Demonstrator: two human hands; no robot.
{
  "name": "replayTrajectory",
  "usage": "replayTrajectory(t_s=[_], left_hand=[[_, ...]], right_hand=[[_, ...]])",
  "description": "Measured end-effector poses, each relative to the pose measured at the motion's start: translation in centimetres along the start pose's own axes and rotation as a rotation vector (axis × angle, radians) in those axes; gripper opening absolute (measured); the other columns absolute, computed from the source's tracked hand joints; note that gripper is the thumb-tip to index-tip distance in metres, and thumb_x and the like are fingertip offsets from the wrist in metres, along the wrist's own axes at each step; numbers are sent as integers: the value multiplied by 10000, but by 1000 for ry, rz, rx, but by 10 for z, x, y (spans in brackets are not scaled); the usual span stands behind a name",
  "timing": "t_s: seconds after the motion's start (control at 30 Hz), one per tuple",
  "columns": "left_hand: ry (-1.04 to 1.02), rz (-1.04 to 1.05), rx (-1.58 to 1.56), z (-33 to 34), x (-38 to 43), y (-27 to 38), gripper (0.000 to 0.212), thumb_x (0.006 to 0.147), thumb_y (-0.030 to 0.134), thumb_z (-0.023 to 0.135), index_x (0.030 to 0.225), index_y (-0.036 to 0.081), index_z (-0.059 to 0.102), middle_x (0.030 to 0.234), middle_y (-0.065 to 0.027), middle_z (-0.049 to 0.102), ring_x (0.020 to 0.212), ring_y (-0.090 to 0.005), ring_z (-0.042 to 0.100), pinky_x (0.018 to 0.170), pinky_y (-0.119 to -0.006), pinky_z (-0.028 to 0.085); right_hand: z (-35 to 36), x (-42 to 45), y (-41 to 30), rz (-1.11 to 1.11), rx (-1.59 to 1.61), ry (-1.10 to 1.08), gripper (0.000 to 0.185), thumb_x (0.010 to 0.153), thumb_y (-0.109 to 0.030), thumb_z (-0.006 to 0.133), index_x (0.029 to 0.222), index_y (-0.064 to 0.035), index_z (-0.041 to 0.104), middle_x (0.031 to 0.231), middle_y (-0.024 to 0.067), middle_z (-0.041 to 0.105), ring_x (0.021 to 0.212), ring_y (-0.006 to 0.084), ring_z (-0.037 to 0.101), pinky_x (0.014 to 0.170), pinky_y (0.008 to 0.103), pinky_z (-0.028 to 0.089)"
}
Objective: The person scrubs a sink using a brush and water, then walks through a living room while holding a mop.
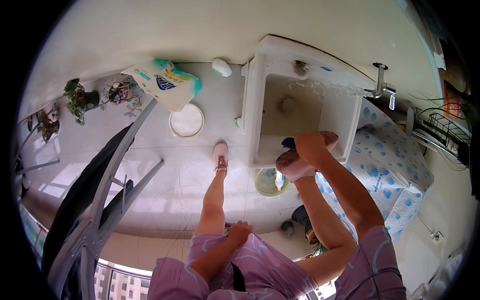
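My right hand (pixel 310 147) is closed on a blue scrubbing brush (pixel 288 143), most of it hidden by my fingers. It is against the pink shoe (pixel 294 165) on my raised right foot, held over the near edge of a white utility sink (pixel 258 112). Brownish marks show on this shoe. Water runs from a chrome wall faucet (pixel 383 88) into the sink, where shallow water covers the bottom. My left hand (pixel 239 233) rests on my purple shorts (pixel 258 258), fingers curled; whether it grips the cloth cannot be told. My other foot, in a pink sneaker (pixel 221 153), stands on the floor.
Below the sink sits a green basin (pixel 267 183) with a white bottle (pixel 279 180). A detergent bag (pixel 168 84), a round white lid or tub (pixel 186 121) and potted plants (pixel 82 98) are ahead left. A metal folding frame (pixel 101 195) stands left; a shell-patterned cover (pixel 390 168) lies right.
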State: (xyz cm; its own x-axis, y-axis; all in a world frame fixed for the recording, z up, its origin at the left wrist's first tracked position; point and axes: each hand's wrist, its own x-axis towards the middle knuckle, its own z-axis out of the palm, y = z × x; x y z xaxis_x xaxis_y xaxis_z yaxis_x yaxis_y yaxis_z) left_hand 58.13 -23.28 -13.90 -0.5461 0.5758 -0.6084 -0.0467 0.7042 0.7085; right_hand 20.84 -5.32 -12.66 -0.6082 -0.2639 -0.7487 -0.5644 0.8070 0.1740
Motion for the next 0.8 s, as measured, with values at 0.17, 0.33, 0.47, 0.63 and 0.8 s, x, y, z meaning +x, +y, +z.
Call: replayTrajectory(t_s=[0.17, 0.33, 0.47, 0.63, 0.8], left_hand=[[34, -20, -49, 1, 0, 1, 93, 810, 152, 525, 838, 127, 610, 876, -52, 604, 887, -235, 588, 697, -387, 485], [-5, -21, 0, 5, -4, 2, 87, 805, 148, 530, 823, 127, 613, 867, -52, 605, 869, -237, 591, 689, -385, 491], [7, -28, -11, -2, 2, 3, 103, 815, 160, 536, 853, 105, 615, 898, -77, 608, 899, -254, 583, 716, -375, 489], [-4, -4, 68, 9, -1, 3, 98, 802, 156, 527, 826, 132, 619, 853, -49, 605, 866, -228, 591, 685, -372, 486], [-24, -7, -5, 1, -1, 1, 119, 824, 166, 522, 866, 116, 621, 903, -70, 611, 900, -252, 583, 713, -387, 488]], right_hand=[[-46, -9, 77, 130, -33, -117, 144, 767, -148, 569, 761, -80, 696, 743, 145, 668, 742, 289, 668, 642, 389, 518], [-47, -16, 12, 73, -6, -84, 139, 756, -150, 588, 765, -68, 699, 749, 160, 664, 746, 319, 666, 638, 413, 517], [-22, 6, 82, 223, 603, -108, 218, 844, -278, 596, 909, -84, 671, 696, 99, 611, 633, 214, 598, 557, 362, 480], [-25, 25, 126, 666, 2410, -276, 273, 915, -324, 527, 863, -58, 496, 691, 12, 496, 544, 110, 441, 496, 295, 410], [-25, 35, 143, 221, 3236, -372, 290, 953, -331, 453, 902, -45, 445, 770, 12, 465, 627, 111, 462, 576, 276, 420]])
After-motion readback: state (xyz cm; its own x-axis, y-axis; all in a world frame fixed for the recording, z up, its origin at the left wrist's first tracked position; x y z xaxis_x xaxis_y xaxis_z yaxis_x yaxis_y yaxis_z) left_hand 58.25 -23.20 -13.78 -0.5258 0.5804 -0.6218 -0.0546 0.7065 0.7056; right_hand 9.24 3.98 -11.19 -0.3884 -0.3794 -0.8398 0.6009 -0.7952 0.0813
